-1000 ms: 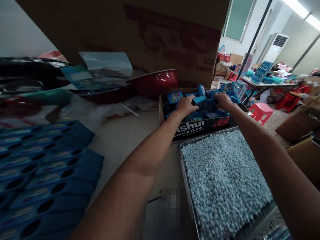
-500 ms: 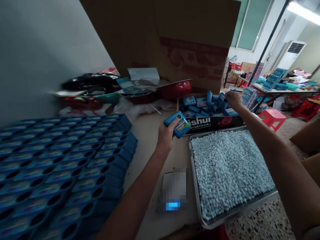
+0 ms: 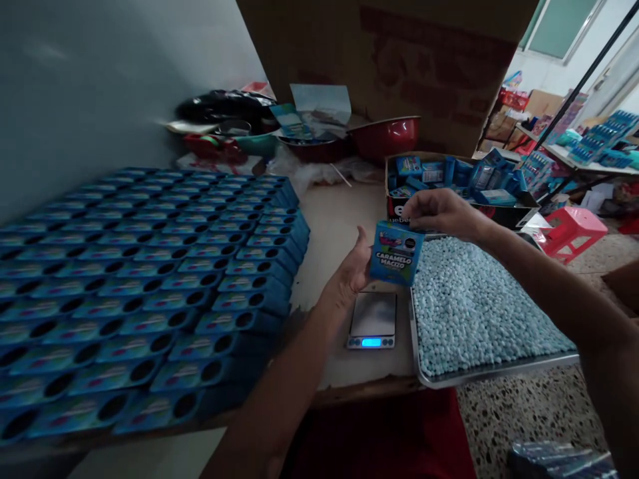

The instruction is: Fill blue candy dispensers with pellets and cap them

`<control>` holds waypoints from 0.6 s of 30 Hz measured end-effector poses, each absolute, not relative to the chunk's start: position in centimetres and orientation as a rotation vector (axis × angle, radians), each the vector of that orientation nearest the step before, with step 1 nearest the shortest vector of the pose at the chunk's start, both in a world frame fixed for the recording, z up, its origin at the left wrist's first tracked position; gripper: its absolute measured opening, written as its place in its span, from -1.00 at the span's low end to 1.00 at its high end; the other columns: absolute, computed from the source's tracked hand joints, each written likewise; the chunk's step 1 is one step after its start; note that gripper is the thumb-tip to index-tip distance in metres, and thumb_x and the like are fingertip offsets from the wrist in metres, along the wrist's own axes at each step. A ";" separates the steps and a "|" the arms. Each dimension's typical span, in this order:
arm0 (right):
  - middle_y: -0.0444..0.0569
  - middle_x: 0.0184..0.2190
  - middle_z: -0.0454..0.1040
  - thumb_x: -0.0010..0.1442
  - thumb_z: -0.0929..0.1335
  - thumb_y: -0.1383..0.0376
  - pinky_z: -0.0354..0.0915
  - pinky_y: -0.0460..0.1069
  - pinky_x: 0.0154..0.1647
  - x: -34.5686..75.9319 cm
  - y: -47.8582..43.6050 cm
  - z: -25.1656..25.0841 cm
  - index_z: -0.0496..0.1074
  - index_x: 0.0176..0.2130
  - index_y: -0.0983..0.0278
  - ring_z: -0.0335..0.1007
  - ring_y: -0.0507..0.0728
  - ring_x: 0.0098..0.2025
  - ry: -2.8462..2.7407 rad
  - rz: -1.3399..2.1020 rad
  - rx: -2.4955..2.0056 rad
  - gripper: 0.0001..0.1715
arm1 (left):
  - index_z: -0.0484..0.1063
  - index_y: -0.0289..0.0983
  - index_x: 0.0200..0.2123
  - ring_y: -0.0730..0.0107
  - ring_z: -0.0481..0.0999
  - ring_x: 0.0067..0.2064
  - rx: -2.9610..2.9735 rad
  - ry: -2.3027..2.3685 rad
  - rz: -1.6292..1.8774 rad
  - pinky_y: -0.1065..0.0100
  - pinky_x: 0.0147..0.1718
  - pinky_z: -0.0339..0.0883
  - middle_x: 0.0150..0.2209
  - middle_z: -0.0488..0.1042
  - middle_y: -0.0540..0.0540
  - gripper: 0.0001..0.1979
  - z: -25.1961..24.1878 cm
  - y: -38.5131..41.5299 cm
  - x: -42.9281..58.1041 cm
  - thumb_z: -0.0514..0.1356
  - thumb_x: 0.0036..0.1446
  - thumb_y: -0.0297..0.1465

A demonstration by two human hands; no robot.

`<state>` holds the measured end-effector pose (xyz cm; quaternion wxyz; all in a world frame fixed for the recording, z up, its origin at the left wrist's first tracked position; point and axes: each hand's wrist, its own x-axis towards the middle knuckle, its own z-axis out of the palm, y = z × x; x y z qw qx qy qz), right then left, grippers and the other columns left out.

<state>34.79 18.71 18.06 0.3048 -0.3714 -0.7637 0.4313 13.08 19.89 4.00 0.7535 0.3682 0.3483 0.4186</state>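
Observation:
A blue candy box (image 3: 396,254), marked "Caramelo Macizo", stands upright between my two hands above the table. Against its left side is my left hand (image 3: 357,263), thumb stretched upward and the other fingers mostly hidden behind the box. My right hand (image 3: 439,211) comes from the right, its fingertips pinched at the box's upper edge; what lies under them is partly hidden. Below the box sits a small digital scale (image 3: 373,315) with a lit blue display and a bare plate. A metal tray (image 3: 494,372) full of pale blue candies (image 3: 479,306) is at the right.
Rows of blue boxes with dark round openings (image 3: 200,266) cover the left side of the table. Behind my right hand, a black carton (image 3: 499,214) holds several blue boxes. A red basin (image 3: 387,136) stands at the back, and a pink stool (image 3: 574,229) is off to the right.
My right hand has come back from the carton to the box by my left hand. The box now stands upright, facing me, and my left thumb has lifted. The view has shifted left and down.

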 end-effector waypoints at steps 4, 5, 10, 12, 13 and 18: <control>-0.23 -0.53 0.44 0.10 0.57 0.26 0.17 -0.13 -0.54 32.7 19.6 13.9 0.54 -0.13 0.29 0.23 -0.05 -0.53 -1.997 1.482 -0.978 -0.67 | 0.63 -0.27 -0.10 -0.21 0.70 0.02 0.741 0.723 0.794 -0.03 -0.08 0.64 -0.17 0.71 -0.30 -0.03 3.7 15.9 10.9 0.23 -0.15 0.49; -0.23 -0.53 0.44 0.10 0.56 0.27 0.15 -0.13 -0.55 32.5 19.6 13.2 0.54 -0.14 0.30 0.23 -0.05 -0.54 -1.990 1.527 -0.982 -0.68 | 0.63 -0.26 -0.10 -0.21 0.70 0.00 0.759 0.724 0.775 -0.02 -0.08 0.64 -0.16 0.72 -0.29 -0.08 3.8 14.9 10.5 0.35 -0.21 0.43; -0.24 -0.53 0.47 0.13 0.54 0.29 0.16 -0.14 -0.55 32.2 18.2 9.9 0.49 -0.13 0.30 0.24 -0.06 -0.55 -1.966 1.615 -0.947 -0.69 | 0.64 -0.26 -0.09 -0.09 0.74 -0.11 0.837 0.730 0.658 0.07 -0.06 0.64 -0.20 0.72 -0.19 -0.40 5.2 10.9 10.1 0.63 -0.26 -0.24; -0.24 -0.52 0.48 0.13 0.54 0.28 0.16 -0.15 -0.55 32.1 17.7 8.7 0.47 -0.11 0.29 0.26 -0.06 -0.55 -1.942 1.618 -0.929 -0.66 | 0.64 -0.27 -0.13 -0.06 0.74 -0.17 0.798 0.744 0.669 0.08 -0.11 0.64 -0.25 0.72 -0.17 -0.48 5.6 10.2 10.6 0.59 -0.23 -0.29; -0.24 -0.52 0.49 0.13 0.54 0.28 0.16 -0.15 -0.55 32.1 17.5 8.3 0.46 -0.11 0.29 0.27 -0.06 -0.54 -1.936 1.618 -0.924 -0.65 | 0.64 -0.28 -0.15 -0.06 0.74 -0.18 0.784 0.749 0.667 0.07 -0.12 0.64 -0.26 0.72 -0.17 -0.50 5.7 10.0 10.8 0.58 -0.23 -0.31; -0.17 -0.44 0.55 0.17 0.55 0.22 0.30 -0.09 -0.41 33.6 18.0 8.0 0.47 -0.04 0.27 0.41 0.02 -0.43 -2.074 1.439 -0.976 -0.60 | 0.57 -0.29 -0.13 -0.02 0.72 -0.17 0.783 0.831 0.631 0.08 -0.16 0.65 -0.24 0.70 -0.16 -0.42 5.1 9.9 11.5 0.60 -0.30 -0.38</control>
